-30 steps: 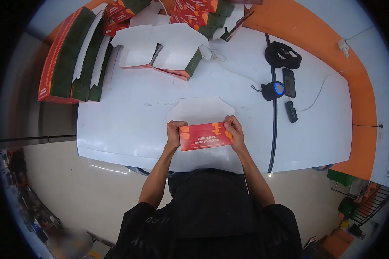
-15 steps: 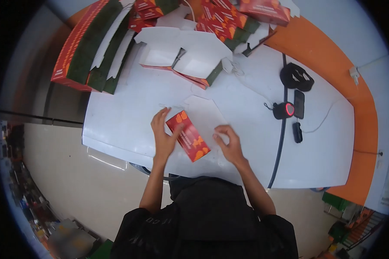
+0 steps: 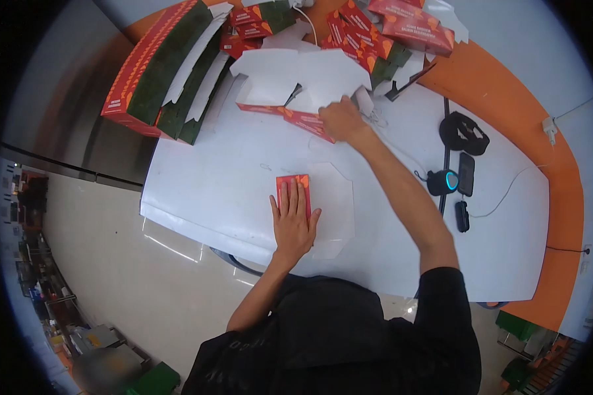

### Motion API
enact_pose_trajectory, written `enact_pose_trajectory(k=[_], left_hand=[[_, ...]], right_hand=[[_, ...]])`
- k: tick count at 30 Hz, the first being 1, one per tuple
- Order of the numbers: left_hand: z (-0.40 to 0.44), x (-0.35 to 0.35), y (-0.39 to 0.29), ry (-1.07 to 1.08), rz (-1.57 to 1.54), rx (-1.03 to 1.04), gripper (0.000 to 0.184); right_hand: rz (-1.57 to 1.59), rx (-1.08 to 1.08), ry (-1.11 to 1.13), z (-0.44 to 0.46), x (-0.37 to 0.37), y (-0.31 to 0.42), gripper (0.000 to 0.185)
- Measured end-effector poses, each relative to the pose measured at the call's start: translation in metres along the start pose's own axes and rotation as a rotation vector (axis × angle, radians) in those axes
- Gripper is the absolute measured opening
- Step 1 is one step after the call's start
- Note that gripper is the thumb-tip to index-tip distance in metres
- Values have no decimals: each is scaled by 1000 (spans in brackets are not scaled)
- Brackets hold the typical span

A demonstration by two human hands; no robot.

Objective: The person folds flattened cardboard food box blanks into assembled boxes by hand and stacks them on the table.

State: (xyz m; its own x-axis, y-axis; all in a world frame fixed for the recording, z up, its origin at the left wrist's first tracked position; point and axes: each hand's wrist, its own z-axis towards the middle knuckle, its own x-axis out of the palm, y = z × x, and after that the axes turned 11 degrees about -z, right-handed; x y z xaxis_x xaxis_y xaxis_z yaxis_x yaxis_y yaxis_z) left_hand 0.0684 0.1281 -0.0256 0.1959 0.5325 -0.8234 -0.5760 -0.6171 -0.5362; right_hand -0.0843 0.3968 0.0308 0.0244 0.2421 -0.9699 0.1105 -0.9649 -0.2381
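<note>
My left hand lies flat with its fingers spread on a red box piece with orange patterns. A white flap extends from the piece to the right across the table. Farther up, my right hand is closed at the right end of two open red boxes with white insides, gripping the edge of the right one. The left open box stands beside it, untouched.
Large red and green cartons stand at the table's back left. Several red boxes are piled at the back. To the right lie a black strap, a phone, a round speaker and a black device with a cable.
The red piece has turned from crosswise to upright in view, and my left hand now presses on it. My right hand has let go of it, reached forward and taken hold of an open box.
</note>
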Motion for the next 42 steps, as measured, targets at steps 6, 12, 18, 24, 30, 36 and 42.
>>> enact_pose_trajectory(k=[6,12,18,24,30,36,42], left_hand=[[2,-3,4,35,-69,14,63],[21,-17,18,37,-97,20,60],[32,-12,25,97,-167,175,54],[30,-10,26,98,-169,185,52],[29,-9,26,76,-152,191,53],[28,-10,27,71,-165,170,52],[30,-25,13,183,1,37,51]], right_hand=[[179,154,-136,-104,-86,-4,20],[1317,321,20,-243,-36,78,22],[1484,509,-40,-251,28,145,32],[1208,298,-285,-223,30,157,34],[1106,247,-62,-202,46,162,32],[1599,266,-33,-204,64,176,36],[2030,286,-232,-204,83,138,31]])
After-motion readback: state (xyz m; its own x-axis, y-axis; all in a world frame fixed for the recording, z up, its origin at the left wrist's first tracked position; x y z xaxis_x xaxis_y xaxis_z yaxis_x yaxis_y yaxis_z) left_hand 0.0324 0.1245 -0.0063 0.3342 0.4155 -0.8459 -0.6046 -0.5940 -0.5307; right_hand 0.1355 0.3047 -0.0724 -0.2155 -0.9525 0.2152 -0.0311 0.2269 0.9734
